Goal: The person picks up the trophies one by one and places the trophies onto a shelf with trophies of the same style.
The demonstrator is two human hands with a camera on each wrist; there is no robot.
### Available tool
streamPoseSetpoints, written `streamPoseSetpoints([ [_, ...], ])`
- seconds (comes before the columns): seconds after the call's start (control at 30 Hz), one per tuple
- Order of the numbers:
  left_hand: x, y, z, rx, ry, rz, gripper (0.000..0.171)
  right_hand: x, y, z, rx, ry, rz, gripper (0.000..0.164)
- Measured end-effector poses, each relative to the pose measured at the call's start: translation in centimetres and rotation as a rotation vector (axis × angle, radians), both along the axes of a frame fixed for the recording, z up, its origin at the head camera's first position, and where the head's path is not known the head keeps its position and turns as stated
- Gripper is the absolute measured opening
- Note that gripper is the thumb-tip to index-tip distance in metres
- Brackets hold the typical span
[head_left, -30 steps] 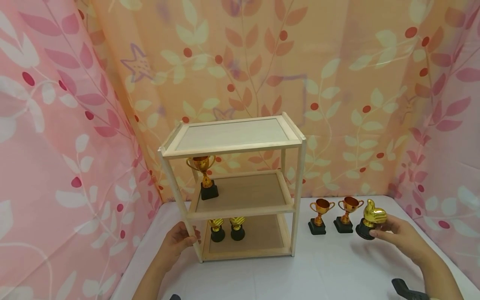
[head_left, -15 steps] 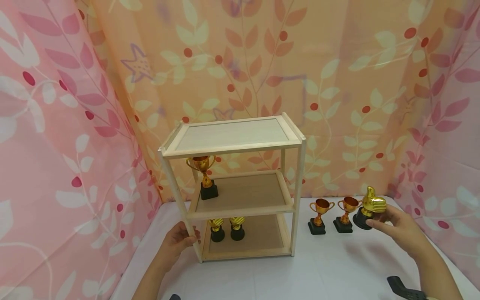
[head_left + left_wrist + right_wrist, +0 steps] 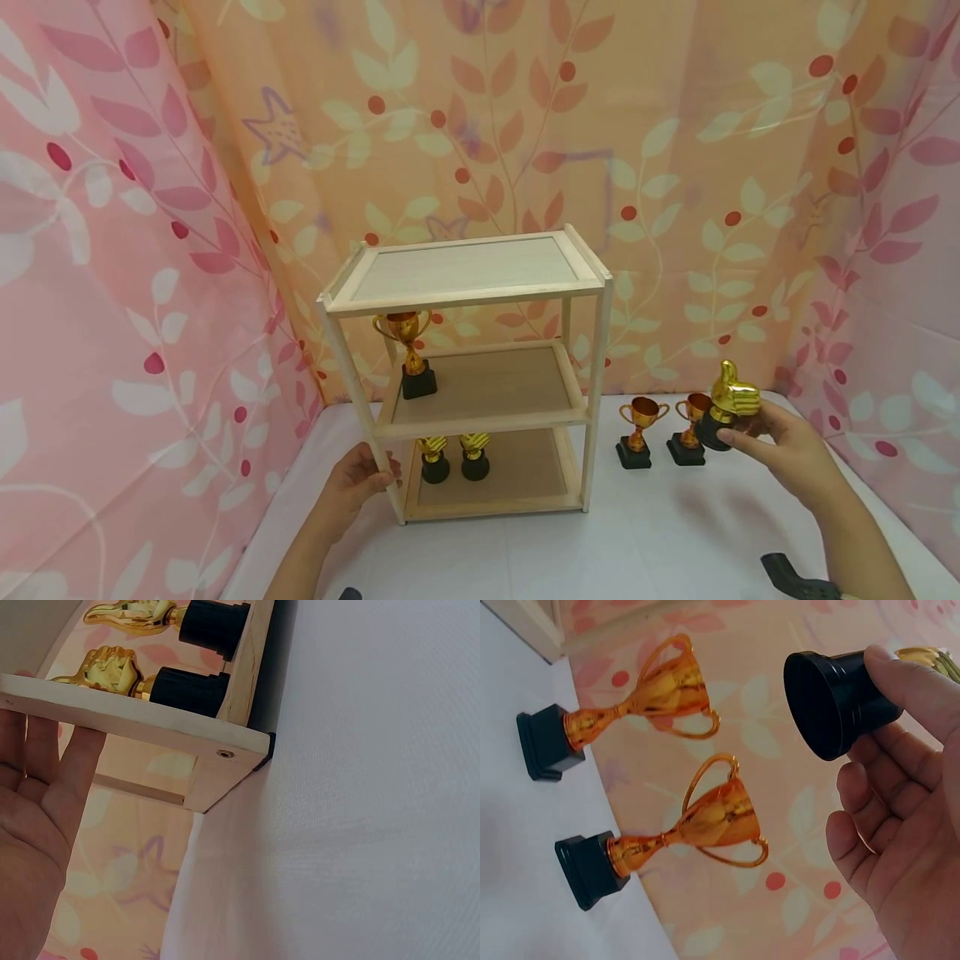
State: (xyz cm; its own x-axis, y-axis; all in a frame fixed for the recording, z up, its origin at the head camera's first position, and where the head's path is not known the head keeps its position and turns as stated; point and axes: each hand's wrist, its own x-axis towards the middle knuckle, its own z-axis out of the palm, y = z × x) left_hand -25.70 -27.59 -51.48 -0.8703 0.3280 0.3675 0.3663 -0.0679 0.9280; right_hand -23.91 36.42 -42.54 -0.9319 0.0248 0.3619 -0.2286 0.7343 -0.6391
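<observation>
My right hand (image 3: 780, 446) pinches a gold thumbs-up trophy (image 3: 735, 396) by its round black base (image 3: 844, 697), holding it upright above the table. The open underside of that base shows in the right wrist view. Just left of it, two gold cup trophies stand on the table: the nearer-to-hand cup (image 3: 688, 454) is partly covered by the held trophy, and the other cup (image 3: 636, 450) is in full sight. My left hand (image 3: 358, 483) grips the left front post of a pale wooden three-tier shelf (image 3: 480, 429), thumb in front and fingers behind.
On the shelf's middle tier a larger gold cup trophy (image 3: 416, 379) stands at the left. Two thumbs-up trophies (image 3: 435, 467) (image 3: 187, 690) stand on the bottom tier, their tops hidden by the middle tier. Floral curtains (image 3: 480, 125) enclose the white table (image 3: 570, 558).
The right hand has lifted the thumbs-up trophy off the table area and carried it up and leftward, overlapping the right cup. The left hand stays on the post.
</observation>
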Motion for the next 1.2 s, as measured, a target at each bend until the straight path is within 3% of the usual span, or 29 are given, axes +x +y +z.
streamPoseSetpoints([
  [0.63,0.0,0.0,0.1,0.003,0.011,-0.004,0.017,1.0,-3.1,1.5,-0.018,0.078,0.051,0.046],
  [1.2,0.2,0.2,0.3,-0.015,0.002,0.017,0.019,2.0,-6.9,2.1,-0.048,0.096,0.186,0.044],
])
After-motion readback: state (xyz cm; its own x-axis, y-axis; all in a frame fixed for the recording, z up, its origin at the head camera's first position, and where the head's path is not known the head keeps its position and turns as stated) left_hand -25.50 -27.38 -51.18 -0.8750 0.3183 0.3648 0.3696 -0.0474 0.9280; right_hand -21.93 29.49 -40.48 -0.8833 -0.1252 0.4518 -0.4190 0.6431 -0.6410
